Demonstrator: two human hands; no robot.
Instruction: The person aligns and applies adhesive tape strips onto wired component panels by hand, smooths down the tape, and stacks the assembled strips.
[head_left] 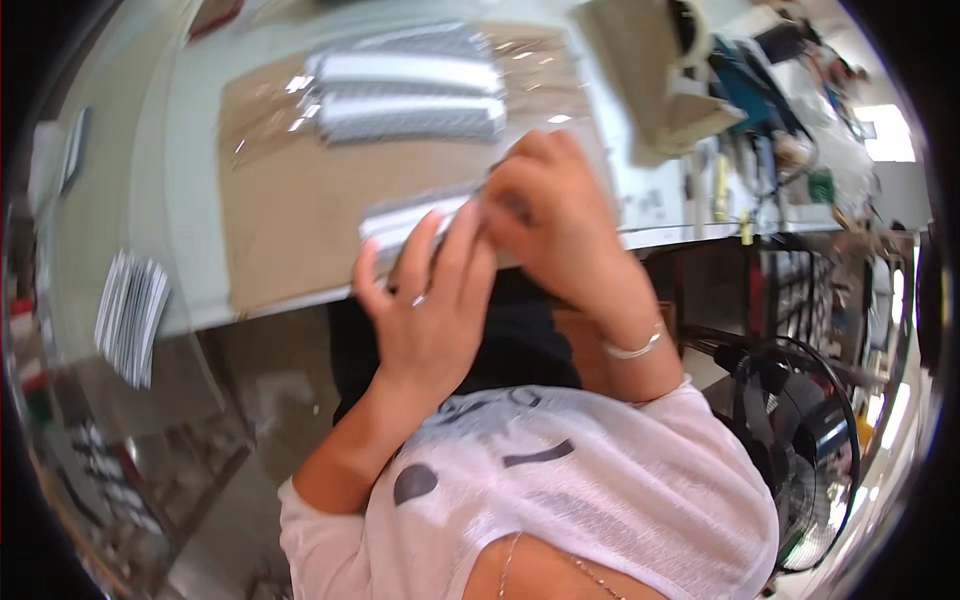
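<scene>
A flat white piece with grey bands (398, 226) lies near the front edge of the brown cardboard sheet (290, 215). My left hand (425, 310) rests over its near side, fingers spread and stretched, the fingertips on or just beside it. At the piece's right end my right hand (555, 210) is closed, its fingers bent together. Motion blur and the fingers hide what they pinch. Farther back on the cardboard, beyond both hands, sits a stack of similar white and grey pieces (410, 85) with shiny clear plastic around it.
A bundle of thin striped strips (133, 318) lies at the table's left edge. A beige object (640, 75) stands at the back right, near assorted tools and bags. A black fan (800, 450) is low on the right. The pale tabletop (195, 200) surrounds the cardboard.
</scene>
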